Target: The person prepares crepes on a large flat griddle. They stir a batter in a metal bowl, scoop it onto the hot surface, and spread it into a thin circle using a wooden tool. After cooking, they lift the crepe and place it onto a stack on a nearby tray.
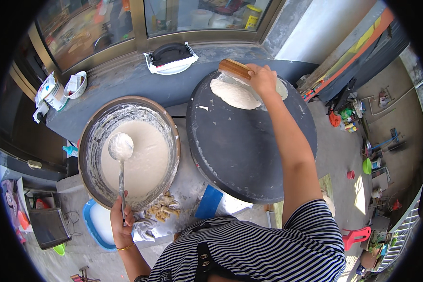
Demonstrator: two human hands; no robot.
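Observation:
My left hand [122, 215] grips the handle of a metal ladle [121, 146], whose batter-coated bowl is over a large round basin [176, 141]. Pale batter [144, 169] fills much of that basin, and dried smears line its inner wall. To the right is a round black griddle [239, 148]. At its far edge my right hand [262, 78] holds a wooden scraper [234, 68]. A thick oval patch of batter [234, 94] lies on the griddle just below the scraper. Thinner batter shows right of my wrist.
A blue plastic scraper [209, 202] and yellowish scraps [164, 208] lie on the metal surface near me. A blue tub [91, 225] holds whitish liquid at lower left. On the ledge are a black-handled object [171, 54], a white basket [75, 84] and a tub [54, 95].

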